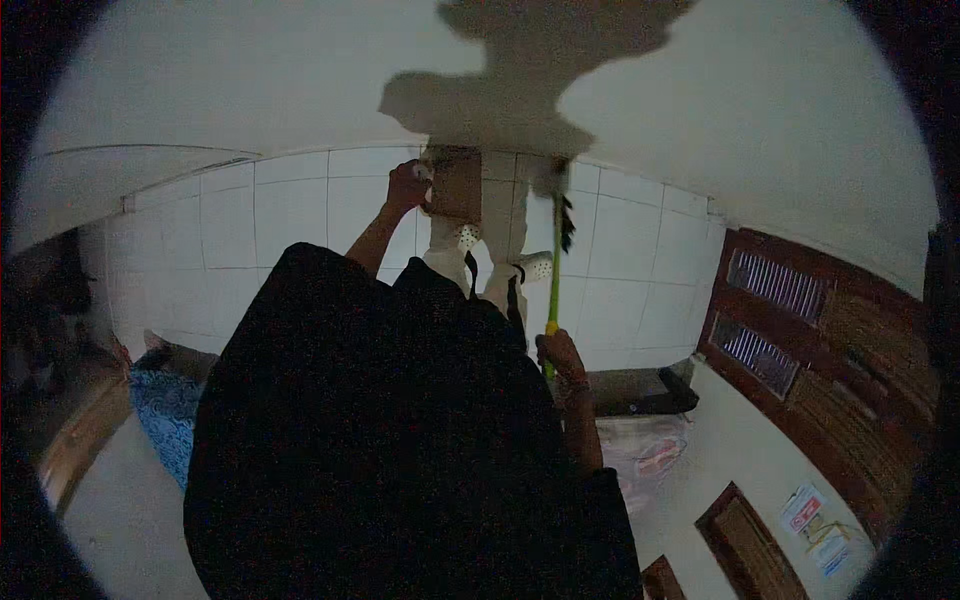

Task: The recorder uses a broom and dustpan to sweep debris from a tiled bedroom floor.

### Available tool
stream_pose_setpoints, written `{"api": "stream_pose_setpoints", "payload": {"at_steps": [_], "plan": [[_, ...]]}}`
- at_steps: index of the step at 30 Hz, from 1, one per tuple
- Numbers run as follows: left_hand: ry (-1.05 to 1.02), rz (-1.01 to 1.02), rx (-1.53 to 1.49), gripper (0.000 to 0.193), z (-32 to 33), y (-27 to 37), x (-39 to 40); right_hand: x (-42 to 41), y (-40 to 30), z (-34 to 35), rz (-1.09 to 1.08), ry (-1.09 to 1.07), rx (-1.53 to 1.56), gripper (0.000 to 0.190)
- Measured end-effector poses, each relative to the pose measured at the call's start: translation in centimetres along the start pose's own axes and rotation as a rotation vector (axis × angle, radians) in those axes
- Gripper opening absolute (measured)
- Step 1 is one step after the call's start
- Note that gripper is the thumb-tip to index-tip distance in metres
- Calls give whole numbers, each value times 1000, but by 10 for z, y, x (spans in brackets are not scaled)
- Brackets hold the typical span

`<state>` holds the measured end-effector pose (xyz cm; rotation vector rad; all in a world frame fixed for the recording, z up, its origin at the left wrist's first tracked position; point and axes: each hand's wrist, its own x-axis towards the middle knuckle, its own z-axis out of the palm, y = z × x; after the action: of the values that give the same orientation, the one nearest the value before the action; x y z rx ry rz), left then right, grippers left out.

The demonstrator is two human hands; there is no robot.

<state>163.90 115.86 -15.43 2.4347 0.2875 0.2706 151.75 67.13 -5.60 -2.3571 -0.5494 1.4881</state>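
My left hand point(409, 185) is closed at the left edge of a brown rectangular panel point(456, 187), held over the white tiled floor in front of me. A small pale round thing shows by the fingers, too dim to name. In my right hand point(562, 355) is a duster point(556, 259) with a thin green handle and a yellow collar just above the fist. The handle points away from me, and its dark, feathery head is blurred near the wall's foot. White perforated clogs point(469, 238) are on my feet, between the panel and the duster.
A pale wall point(300, 82) with a broad shadow rises ahead. At right stands a brown wooden door or shutter point(832, 330) with slatted vents. A blue patterned cushion point(161, 405) lies at left. Behind my right arm are a dark ledge point(637, 394) and pinkish cloth or plastic point(649, 450).
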Motion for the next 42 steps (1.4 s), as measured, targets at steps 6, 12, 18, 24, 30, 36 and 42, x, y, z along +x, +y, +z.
{"api": "stream_pose_setpoints", "payload": {"at_steps": [6, 12, 18, 24, 30, 36, 42], "plan": [[-93, -202, -257, 32, 11, 2, 2, -25, -52, -5, 196, -33, 592, 22], [-162, -180, -358, 27, -5, -13, 2, -103, -85, -65, 302, -32, 887, 29], [-279, -263, -232, 24, -36, -21, -1, -115, -71, -89, 400, 64, 807, 24], [-196, -112, -127, 24, -8, -17, -20, 15, -85, -5, 56, 236, 621, 20], [-64, -81, -412, 22, 32, -33, -21, -36, -59, 10, 97, -13, 1200, 30], [-23, -87, -339, 20, -12, 3, -39, -132, 10, 69, 319, 212, 1173, 32], [-93, -149, -267, 19, -84, 44, -61, -185, 58, 62, 359, 357, 1059, 33]]}}
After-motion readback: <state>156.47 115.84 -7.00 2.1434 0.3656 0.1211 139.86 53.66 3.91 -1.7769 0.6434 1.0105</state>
